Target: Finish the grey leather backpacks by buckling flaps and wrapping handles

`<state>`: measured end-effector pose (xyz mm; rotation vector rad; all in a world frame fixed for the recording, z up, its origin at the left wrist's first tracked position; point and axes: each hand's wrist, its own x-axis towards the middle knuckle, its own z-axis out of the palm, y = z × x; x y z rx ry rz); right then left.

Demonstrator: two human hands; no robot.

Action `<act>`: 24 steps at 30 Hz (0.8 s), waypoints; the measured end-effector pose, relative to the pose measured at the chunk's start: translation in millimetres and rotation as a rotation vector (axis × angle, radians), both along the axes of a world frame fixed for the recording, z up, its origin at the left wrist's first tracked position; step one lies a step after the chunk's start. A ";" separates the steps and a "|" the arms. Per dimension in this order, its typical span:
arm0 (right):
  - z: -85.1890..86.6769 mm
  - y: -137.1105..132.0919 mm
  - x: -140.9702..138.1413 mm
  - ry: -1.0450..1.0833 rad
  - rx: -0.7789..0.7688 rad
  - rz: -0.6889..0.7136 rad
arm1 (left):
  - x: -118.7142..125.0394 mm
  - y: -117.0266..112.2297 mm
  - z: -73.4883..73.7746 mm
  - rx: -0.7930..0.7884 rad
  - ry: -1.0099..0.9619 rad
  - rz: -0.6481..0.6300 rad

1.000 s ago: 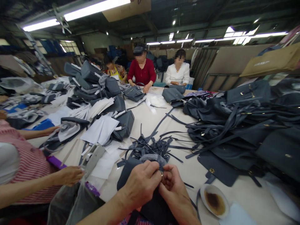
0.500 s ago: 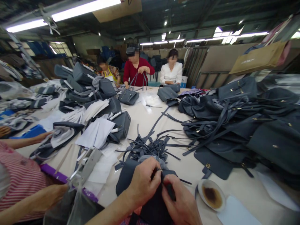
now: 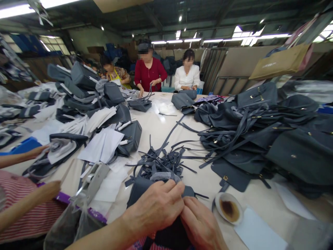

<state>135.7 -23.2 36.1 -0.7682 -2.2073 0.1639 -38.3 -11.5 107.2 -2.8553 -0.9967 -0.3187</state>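
Observation:
A dark blue-grey handbag [image 3: 138, 190] lies at the table's near edge, right in front of me. My left hand [image 3: 160, 203] is closed on the bag from the left, its fingers bent over the top. Pressed close to it, my right hand [image 3: 200, 220] is also closed on the bag, its thumb and fingers together. The exact part pinched between them is hidden by the fingers. Just beyond the bag lies a heap of short dark straps [image 3: 166, 161] with small metal fittings.
A white dish [image 3: 228, 208] with brown residue sits to my right beside white paper [image 3: 260, 231]. Flat dark bags [image 3: 241, 139] pile up at right, stuffed bags [image 3: 83, 83] at left. A grey metal device [image 3: 95, 178] stands near a co-worker's arm [image 3: 33, 210]. Several people work around the table.
Both hands have closed in over the bag, the left turning so its back covers the fingertips. The view has shifted slightly. Across the table, a person in red has lowered a bag's straps.

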 end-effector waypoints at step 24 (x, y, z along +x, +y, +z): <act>5.2 -6.7 -3.5 0.154 -0.195 -0.098 | -3.8 -1.6 -25.8 0.034 -0.132 -0.012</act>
